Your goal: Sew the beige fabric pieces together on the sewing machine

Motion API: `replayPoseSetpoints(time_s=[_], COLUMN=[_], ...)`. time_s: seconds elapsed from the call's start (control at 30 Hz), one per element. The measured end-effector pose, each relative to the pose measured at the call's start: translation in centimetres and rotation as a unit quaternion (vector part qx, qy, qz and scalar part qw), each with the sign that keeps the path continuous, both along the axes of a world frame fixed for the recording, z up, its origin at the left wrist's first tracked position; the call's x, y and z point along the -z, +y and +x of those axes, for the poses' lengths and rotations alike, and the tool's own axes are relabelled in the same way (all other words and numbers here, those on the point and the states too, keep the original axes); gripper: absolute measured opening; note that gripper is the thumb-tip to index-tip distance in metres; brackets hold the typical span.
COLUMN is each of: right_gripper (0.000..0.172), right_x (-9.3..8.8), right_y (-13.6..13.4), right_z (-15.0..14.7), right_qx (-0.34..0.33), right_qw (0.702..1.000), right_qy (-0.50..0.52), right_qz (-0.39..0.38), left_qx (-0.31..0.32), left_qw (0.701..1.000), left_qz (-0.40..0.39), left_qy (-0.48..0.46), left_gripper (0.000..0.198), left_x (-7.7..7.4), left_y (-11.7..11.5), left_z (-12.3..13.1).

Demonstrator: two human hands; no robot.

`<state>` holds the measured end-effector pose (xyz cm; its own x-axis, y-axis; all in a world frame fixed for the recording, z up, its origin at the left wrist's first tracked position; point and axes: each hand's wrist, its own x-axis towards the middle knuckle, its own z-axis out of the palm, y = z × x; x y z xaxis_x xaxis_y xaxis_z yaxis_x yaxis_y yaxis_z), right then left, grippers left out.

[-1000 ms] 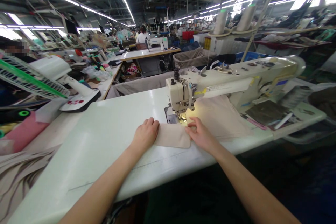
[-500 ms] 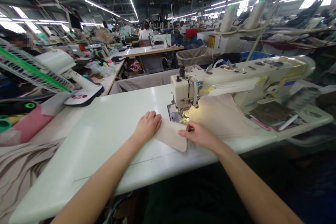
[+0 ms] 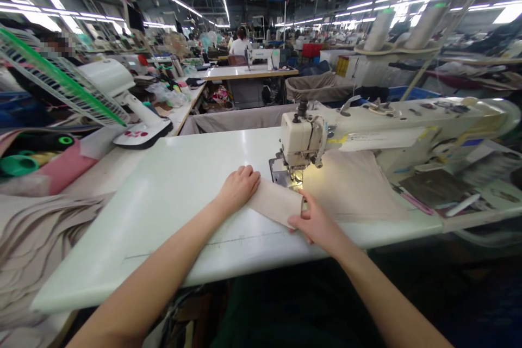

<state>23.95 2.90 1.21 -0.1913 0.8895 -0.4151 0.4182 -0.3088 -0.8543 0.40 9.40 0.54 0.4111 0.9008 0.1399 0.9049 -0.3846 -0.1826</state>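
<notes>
A small beige fabric piece (image 3: 276, 202) lies on the white sewing table (image 3: 171, 196), its far end under the presser foot of the cream sewing machine (image 3: 304, 141). My left hand (image 3: 238, 187) rests on the piece's left edge with fingers curled and pressed down. My right hand (image 3: 314, 220) pinches the piece's near right corner between thumb and fingers. A larger beige cloth (image 3: 350, 185) lies right of the needle under the machine arm.
A white desk fan (image 3: 101, 92) stands at the left. Beige fabric strips (image 3: 32, 234) and thread cones (image 3: 18, 166) lie at the far left. Papers and a pen (image 3: 444, 190) sit on the right. A cloth bin (image 3: 236, 118) is behind the table; other workers sit beyond.
The fabric piece has turned clockwise under the foot. My right hand moved back toward me to its near corner. My left hand stayed on the left edge. The camera shifted left.
</notes>
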Motion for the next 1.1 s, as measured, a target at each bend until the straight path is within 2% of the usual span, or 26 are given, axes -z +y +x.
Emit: replayPoseSetpoints(time_s=[0.1,0.17,0.3,0.37,0.47,0.5,0.53,0.63,0.83,0.97,1.1], right_gripper=[0.087,0.087,0.081,0.071,0.04,0.034,0.035,0.047,0.035,0.024,0.021], right_x=[0.0,0.1,0.4,0.6,0.9,1.0,1.1,1.1,0.6,0.6,0.7], right_y=[-0.3,-0.5,-0.4,-0.1,0.5,0.5,0.6,0.5,0.7,0.6,0.2], right_z=[-0.1,-0.1,0.9,1.8,3.2,3.5,3.8,3.9,2.9,2.4,2.2], right_qx=[0.0,-0.008,-0.011,0.026,0.056,0.039,0.016,-0.035,-0.052,-0.055,-0.05], right_qw=[0.998,0.997,0.99,0.978,0.961,0.961,0.962,0.963,0.974,0.957,0.934], right_qy=[-0.056,-0.074,-0.111,-0.136,-0.145,-0.142,-0.142,-0.148,-0.085,-0.202,-0.28], right_qz=[0.006,0.024,0.083,0.153,0.23,0.235,0.233,0.221,0.204,0.201,0.216], left_qx=[-0.007,0.006,0.112,0.143,0.153,0.157,0.161,0.172,0.172,0.167,0.162], left_qw=[1.0,0.999,0.981,0.973,0.966,0.964,0.962,0.957,0.954,0.956,0.957], left_qz=[0.006,0.009,-0.039,-0.076,-0.118,-0.126,-0.131,-0.134,-0.152,-0.155,-0.154], left_qy=[-0.003,-0.043,-0.154,-0.164,-0.17,-0.175,-0.18,-0.192,-0.191,-0.186,-0.185], left_gripper=[0.027,0.027,0.039,0.048,0.053,0.053,0.054,0.055,0.067,0.076,0.073], left_x=[-0.4,-0.5,0.4,1.1,1.5,1.5,1.4,0.8,0.6,0.6,0.5], left_y=[-0.6,-1.6,-3.9,-4.5,-4.4,-4.2,-4.0,-3.6,-3.9,-3.9,-3.9], left_z=[0.6,1.5,3.4,3.7,3.5,3.3,3.2,2.9,3.0,3.2,3.2])
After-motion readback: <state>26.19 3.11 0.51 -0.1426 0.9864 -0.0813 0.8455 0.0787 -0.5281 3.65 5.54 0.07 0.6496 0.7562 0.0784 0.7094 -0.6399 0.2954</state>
